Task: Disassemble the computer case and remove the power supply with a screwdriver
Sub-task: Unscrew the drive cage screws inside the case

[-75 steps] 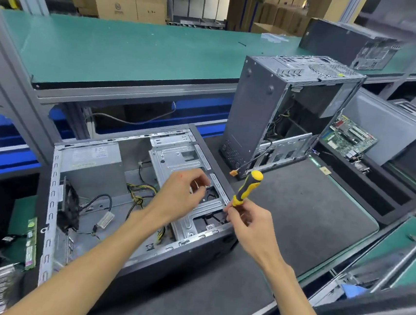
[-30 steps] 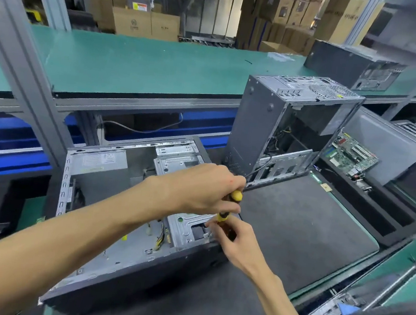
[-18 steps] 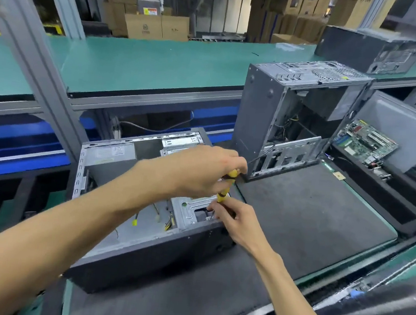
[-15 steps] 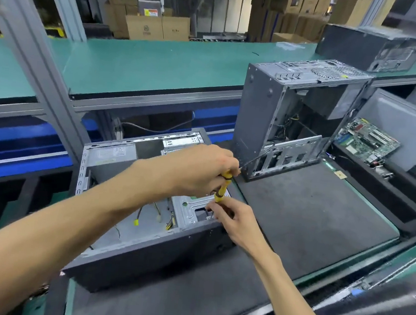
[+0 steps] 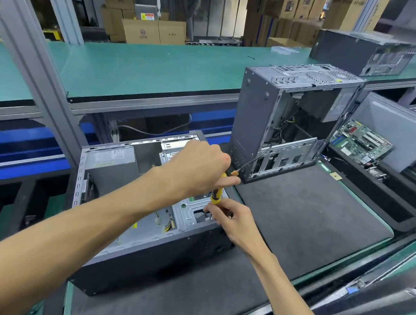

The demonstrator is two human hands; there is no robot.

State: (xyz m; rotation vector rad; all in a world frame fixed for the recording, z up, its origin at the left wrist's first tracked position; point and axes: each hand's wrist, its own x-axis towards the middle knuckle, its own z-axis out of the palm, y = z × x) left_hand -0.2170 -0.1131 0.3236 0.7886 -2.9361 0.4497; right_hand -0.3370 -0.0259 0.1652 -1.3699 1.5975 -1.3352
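Working the screwdriver (image 5: 217,193) into the drive cage (image 5: 191,213) at the front corner of the open computer case (image 5: 147,250), which lies on its side on the dark mat (image 5: 310,218), you need the shaft square to the screw; the tip itself is hidden. Your left hand (image 5: 198,171) wraps the yellow handle from above, so press down while turning. Your right hand (image 5: 231,221) pinches the lower end, so use it only to steady. The power supply (image 5: 111,165) sits at the case's far left corner, not yet freed.

White label on power supply (image 5: 110,157), yellow-red sign on cardboard box (image 5: 147,16), neither legible
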